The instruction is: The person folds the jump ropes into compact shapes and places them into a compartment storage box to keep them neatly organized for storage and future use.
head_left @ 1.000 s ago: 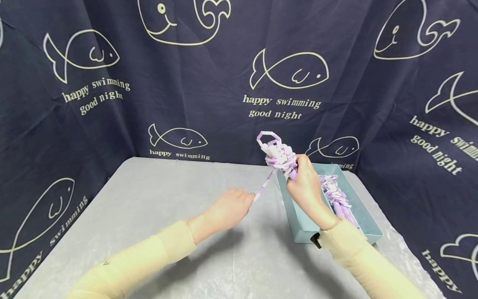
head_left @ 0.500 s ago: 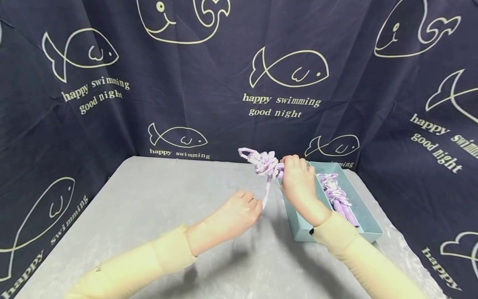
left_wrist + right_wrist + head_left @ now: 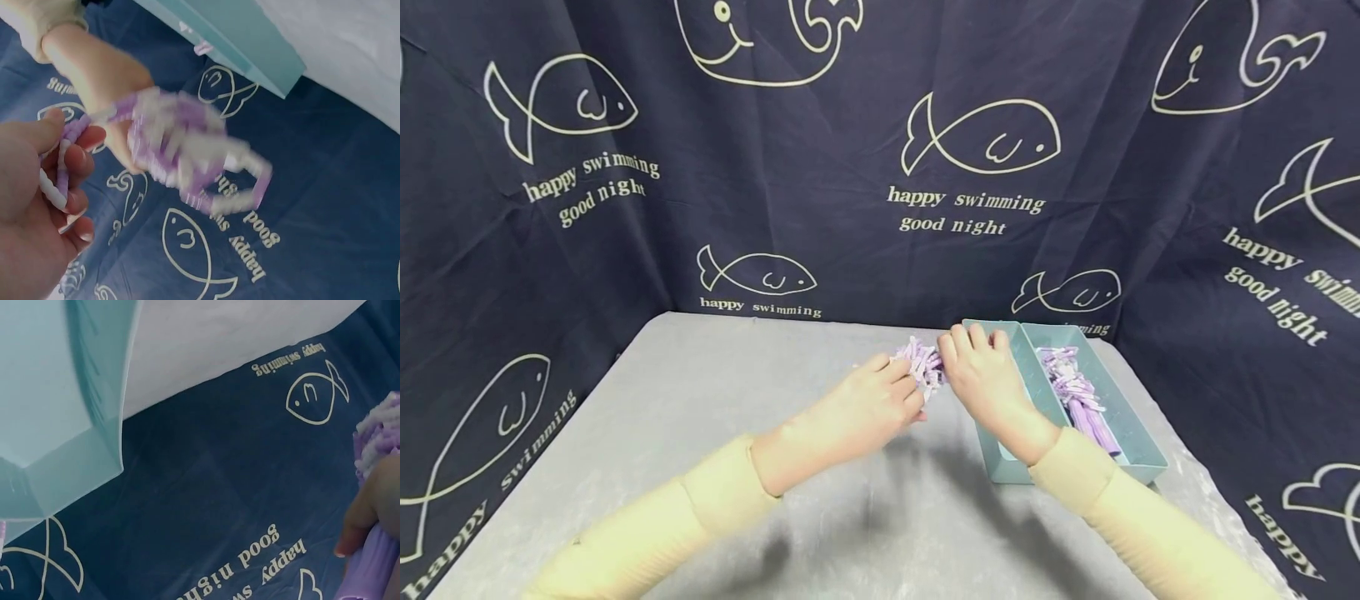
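Note:
A purple-and-white beaded jump rope, bundled in coils, is held up between the hands, left of the box. My right hand grips its purple handles, seen at the edge of the right wrist view. My left hand pinches a loose beaded length between thumb and fingers; in the left wrist view this length bends down across the fingers. A loop of beads sticks out from the blurred bundle. A second bundled jump rope with purple handles lies in the right compartment of the box.
A light teal box, split lengthwise into two compartments, stands at the right of the table, beneath the right forearm. Grey cloth covers the table. Dark blue curtains with fish prints hang at the back and sides.
The jump rope bundle has come down and swung leftward, closer to the left hand. My right hand has lowered and shifted left, and the pulled-out length between hand and bundle looks shorter.

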Tool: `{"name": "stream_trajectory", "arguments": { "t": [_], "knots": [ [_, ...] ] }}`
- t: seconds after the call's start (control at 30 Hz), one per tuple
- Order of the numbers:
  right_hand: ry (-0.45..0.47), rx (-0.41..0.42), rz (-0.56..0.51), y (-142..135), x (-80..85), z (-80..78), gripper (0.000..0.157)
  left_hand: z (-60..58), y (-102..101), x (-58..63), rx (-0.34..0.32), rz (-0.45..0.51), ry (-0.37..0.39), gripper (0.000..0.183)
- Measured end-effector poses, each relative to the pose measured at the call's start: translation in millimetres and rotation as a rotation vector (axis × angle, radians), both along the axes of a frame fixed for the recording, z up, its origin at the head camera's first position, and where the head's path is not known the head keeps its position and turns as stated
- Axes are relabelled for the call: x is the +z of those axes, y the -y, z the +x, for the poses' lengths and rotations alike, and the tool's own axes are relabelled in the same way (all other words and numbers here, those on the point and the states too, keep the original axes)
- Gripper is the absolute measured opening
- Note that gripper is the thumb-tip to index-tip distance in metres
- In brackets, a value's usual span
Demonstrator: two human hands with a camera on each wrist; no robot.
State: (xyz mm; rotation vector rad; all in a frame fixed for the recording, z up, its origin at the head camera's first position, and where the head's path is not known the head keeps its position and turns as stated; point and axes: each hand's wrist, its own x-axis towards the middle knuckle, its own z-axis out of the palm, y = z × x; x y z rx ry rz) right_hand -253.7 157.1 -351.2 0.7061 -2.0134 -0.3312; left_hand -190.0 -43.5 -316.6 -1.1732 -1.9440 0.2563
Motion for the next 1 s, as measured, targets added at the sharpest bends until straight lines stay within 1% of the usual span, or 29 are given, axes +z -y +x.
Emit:
{"name": "stream_trajectory", "arguments": {
  "t": [0.03,0.1,0.17,0.2,0.27,0.33,0.4,0.53,0.63,0.77,0.87,1.0],
  "knots": [
    [-0.016,0.032,0.019,0.3,-0.5,-0.2,0.024,-1.7,1.1,3.0,-0.008,0.003,0.017,0.023],
    [-0.031,0.092,0.055,1.1,-1.4,-0.8,0.023,-6.2,4.2,8.6,-0.027,0.011,0.058,0.014],
    [-0.03,0.145,0.095,1.8,-1.4,-0.2,0.023,-12.1,8.0,13.1,-0.05,0.028,0.125,0.005],
    [-0.026,0.168,0.115,1.9,-1.2,0.3,0.023,-15.3,10.3,14.6,-0.064,0.038,0.156,0.003],
    [-0.016,0.205,0.154,1.7,-0.4,1.6,0.024,-21.7,15.2,16.2,-0.09,0.06,0.214,0.008],
    [-0.001,0.23,0.185,1.3,0.9,3.5,0.026,-27.5,19.5,16.3,-0.134,0.087,0.267,0.011],
    [0.012,0.25,0.201,0.7,2.3,5.3,0.027,-32.3,23.0,15.2,-0.186,0.117,0.304,0.013],
    [0.047,0.304,0.19,-0.5,5.1,8.7,0.028,-40.6,27.5,11.7,-0.292,0.179,0.376,0.018],
    [0.079,0.364,0.174,-0.8,6.9,11.8,0.026,-45.7,28.9,8.4,-0.352,0.223,0.421,0.02],
    [0.096,0.432,0.136,-0.8,7.9,13.9,0.021,-50.4,29.6,2.7,-0.4,0.26,0.452,0.019],
    [0.078,0.465,0.096,-0.9,8.1,13.5,0.02,-51.9,29.8,-0.5,-0.427,0.299,0.487,0.017],
    [0.054,0.515,0.038,-0.4,9.5,12.4,0.02,-52.5,31.4,-2.4,-0.483,0.359,0.543,0.014]
  ]
}}
